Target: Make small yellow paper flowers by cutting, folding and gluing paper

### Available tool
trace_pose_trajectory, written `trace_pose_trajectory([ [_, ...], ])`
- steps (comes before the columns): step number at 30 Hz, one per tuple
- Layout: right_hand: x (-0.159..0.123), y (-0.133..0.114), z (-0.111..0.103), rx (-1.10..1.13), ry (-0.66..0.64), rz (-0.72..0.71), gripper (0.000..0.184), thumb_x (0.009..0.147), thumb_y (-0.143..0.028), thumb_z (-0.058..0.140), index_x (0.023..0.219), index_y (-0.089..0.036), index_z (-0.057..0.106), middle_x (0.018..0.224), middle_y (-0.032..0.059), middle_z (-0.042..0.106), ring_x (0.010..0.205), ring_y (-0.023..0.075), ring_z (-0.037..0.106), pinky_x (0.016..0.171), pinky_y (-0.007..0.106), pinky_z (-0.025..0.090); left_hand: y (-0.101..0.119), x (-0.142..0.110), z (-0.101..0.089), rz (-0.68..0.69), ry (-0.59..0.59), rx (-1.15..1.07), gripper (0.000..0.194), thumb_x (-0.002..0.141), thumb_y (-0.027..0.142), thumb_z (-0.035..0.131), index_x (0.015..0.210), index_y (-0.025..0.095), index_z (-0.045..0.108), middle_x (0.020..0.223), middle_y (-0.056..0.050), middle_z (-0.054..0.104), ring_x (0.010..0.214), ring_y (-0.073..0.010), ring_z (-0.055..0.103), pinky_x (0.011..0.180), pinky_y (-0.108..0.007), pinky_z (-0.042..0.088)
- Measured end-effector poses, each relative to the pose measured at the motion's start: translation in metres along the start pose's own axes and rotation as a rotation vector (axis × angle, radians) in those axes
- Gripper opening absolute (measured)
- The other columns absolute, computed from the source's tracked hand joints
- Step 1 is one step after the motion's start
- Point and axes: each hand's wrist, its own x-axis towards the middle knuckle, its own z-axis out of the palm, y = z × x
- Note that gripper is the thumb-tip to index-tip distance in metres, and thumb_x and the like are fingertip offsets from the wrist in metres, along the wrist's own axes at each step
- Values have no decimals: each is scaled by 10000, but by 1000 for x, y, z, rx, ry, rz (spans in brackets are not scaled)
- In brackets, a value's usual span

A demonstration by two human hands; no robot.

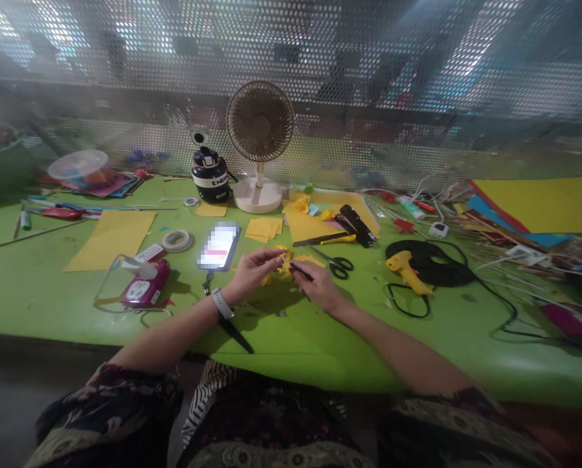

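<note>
Between the fingertips of my left hand (253, 272) is a small piece of yellow paper (284, 259), crumpled or folded. My right hand (321, 289) is closed around a dark, slim, pen-like tool (301, 270), its tip against the yellow paper. What kind of tool it is, I cannot make out. More yellow paper pieces (311, 260) lie on the green table (271, 338) just behind my hands. Scissors with dark handles (340, 266) rest right of them, near a yellow cutter knife (338, 239) and a black stapler (356, 226).
A phone (217, 246), a tape roll (177, 241) and a purple power socket (147, 285) lie to the left. Behind stand a fan (260, 123) and a dark bottle (210, 179). On the right are a yellow glue gun (408, 273), cables and coloured sheets (544, 208).
</note>
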Motion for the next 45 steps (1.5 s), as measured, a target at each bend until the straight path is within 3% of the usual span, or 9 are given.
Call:
trace_pose_trajectory([
  [6,-1,-2,1,17,10,21,352,970,-383,504,1246,-248,676,942,67,704,582,144,597,522,305,558,-4,2,-1,2,120,65,238,686,353,853,774,160,746,702,-40,717,586,-100,611,538,-227,505],
  [10,1,-3,-1,21,-5,54,337,964,-380,505,1212,-233,680,943,71,709,551,140,575,509,305,531,-3,2,-2,-4,93,95,251,705,376,836,806,158,762,730,-52,728,621,-116,630,573,-246,525],
  [15,5,-13,-9,4,37,156,253,920,-383,557,980,-178,693,766,37,671,545,133,538,487,264,449,4,5,-5,77,160,29,265,733,375,816,880,167,744,752,-28,713,635,-98,626,567,-214,500],
  [19,6,-20,-12,-97,-91,205,212,844,-359,673,959,-185,703,659,-7,637,527,123,529,504,251,431,7,9,-9,104,265,-87,229,816,394,739,876,176,705,705,2,665,615,-80,616,542,-186,466],
  [24,6,-9,-5,-208,-307,288,194,843,-231,676,1033,-221,715,951,46,753,778,179,697,735,351,548,4,12,-11,89,310,-81,240,842,414,704,905,184,681,698,5,646,610,-85,618,523,-186,447],
  [32,7,-10,-4,-366,-369,251,198,872,-169,639,1055,-202,706,987,70,759,858,212,708,775,381,537,3,11,-10,90,279,-63,245,839,425,701,904,190,676,717,-3,649,617,-91,622,524,-196,448],
  [40,6,-7,-1,-332,-318,200,112,882,-193,632,964,-190,707,883,44,752,764,178,682,691,315,510,3,12,-13,96,271,-61,225,845,407,700,899,190,685,701,2,648,609,-87,621,524,-190,457],
  [45,11,-12,-17,-325,-129,185,116,888,-211,619,968,-208,702,875,43,757,747,189,685,673,304,504,12,9,-12,137,227,83,270,840,440,700,876,173,682,683,-9,655,577,-92,617,501,-195,462],
])
